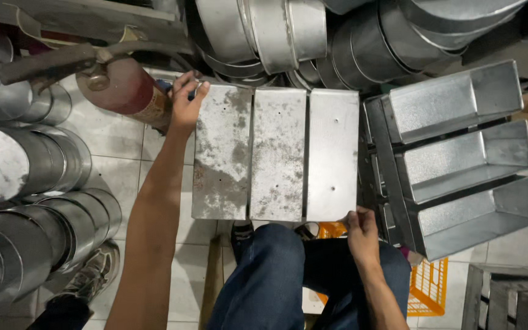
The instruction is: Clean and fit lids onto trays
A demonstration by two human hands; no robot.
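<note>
Both hands grip one joined set of three upturned metal loaf tins [276, 156], held flat above the lap: the left hand [186, 101] curls round the far left corner, the right hand [360, 231] pinches the near right corner. With only two opposite corners held, the set could tip or twist and slide off the knees, and the thin sheet edges could cut the fingers. Just beside its right edge a second three-tin set [459, 156] leans open side up, close enough to be knocked and clatter down. A red fire extinguisher [123, 88] lies near the left hand.

Underneath is a pale tiled floor [111, 159], crowded by stacks of round metal pans [32, 201] on the left and more along the top. An orange plastic crate [426, 287] sits under the legs, leaving little free room.
</note>
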